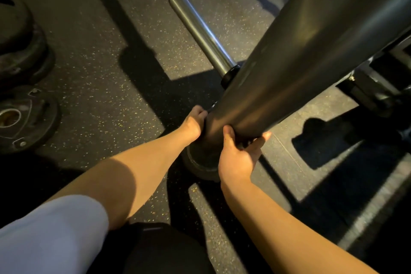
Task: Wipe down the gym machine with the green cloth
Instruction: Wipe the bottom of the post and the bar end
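My left hand and right hand each clasp the gym machine post from opposite sides, just above its foot.

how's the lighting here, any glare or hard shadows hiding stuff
Head view: dim, warm light; hard shadows stripe the floor; glare streaks the chrome bar and the dark post; shade at its base hides any cloth in the left hand or right hand.

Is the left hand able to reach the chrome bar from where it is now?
Probably yes. The left hand holds the dark post near its base, and the chrome bar juts out just beyond, with nothing visible between them.
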